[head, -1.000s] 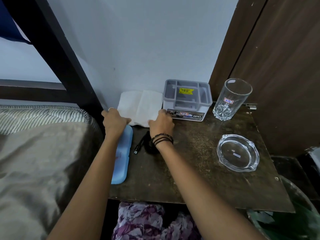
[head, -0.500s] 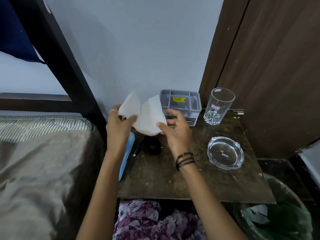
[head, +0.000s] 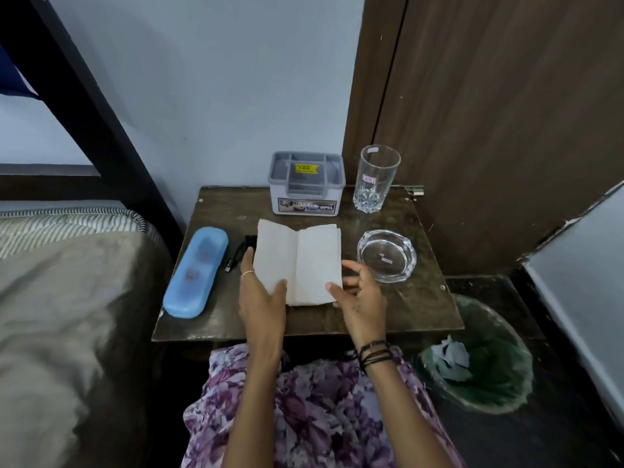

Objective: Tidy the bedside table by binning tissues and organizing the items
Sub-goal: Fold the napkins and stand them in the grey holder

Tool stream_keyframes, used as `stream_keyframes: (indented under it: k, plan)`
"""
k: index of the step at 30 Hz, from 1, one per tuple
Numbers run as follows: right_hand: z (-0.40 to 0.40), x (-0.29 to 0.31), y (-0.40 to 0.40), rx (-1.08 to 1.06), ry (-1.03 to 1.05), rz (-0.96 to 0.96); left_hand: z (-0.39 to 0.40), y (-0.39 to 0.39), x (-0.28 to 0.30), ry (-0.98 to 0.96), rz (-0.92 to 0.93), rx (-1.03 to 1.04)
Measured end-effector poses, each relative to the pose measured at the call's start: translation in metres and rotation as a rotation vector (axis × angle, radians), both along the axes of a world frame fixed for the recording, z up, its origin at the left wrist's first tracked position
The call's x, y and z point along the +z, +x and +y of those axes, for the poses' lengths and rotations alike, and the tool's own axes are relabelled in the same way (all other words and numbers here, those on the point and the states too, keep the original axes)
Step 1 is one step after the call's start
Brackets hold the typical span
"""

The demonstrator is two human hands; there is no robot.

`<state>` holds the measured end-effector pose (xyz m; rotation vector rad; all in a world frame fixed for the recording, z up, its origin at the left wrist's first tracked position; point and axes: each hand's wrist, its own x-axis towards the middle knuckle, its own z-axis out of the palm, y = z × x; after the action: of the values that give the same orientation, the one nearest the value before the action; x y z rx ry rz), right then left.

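Observation:
A white folded tissue (head: 300, 261) is held above the middle of the dark bedside table (head: 415, 309). My left hand (head: 261, 295) grips its left edge and my right hand (head: 359, 292) pinches its lower right corner. A blue case (head: 196, 271) lies along the table's left edge. A black cable (head: 238, 253) shows between the case and the tissue, partly hidden. A grey organizer box (head: 307, 184) stands at the back, a tall glass (head: 376, 179) to its right. A clear glass ashtray (head: 386, 255) sits right of the tissue.
A green bin (head: 493, 363) with crumpled tissue inside stands on the floor at the table's right front. A bed with a grey cover (head: 60, 315) borders the table on the left. A brown door (head: 489, 113) rises behind the table's right side.
Both hands lifted the tissue from the back left corner by the wall and brought it toward me, over the table's middle. The view has pulled back.

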<state>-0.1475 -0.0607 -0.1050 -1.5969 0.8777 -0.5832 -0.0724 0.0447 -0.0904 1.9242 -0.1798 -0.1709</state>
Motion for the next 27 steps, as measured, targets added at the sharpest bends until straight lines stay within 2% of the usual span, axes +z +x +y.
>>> stream_keyframes:
  k: [4, 12, 27]
  plan:
    - [0.000, -0.011, 0.003, -0.037, -0.060, 0.096, -0.002, -0.005, 0.002, 0.127, -0.053, -0.037]
    - [0.000, -0.012, 0.008, -0.044, -0.167, 0.159, -0.001, -0.012, 0.007, 0.217, -0.119, -0.032]
    - [-0.001, -0.004, 0.005, -0.009, -0.172, 0.216, -0.001, -0.009, -0.004, 0.404, -0.238, -0.028]
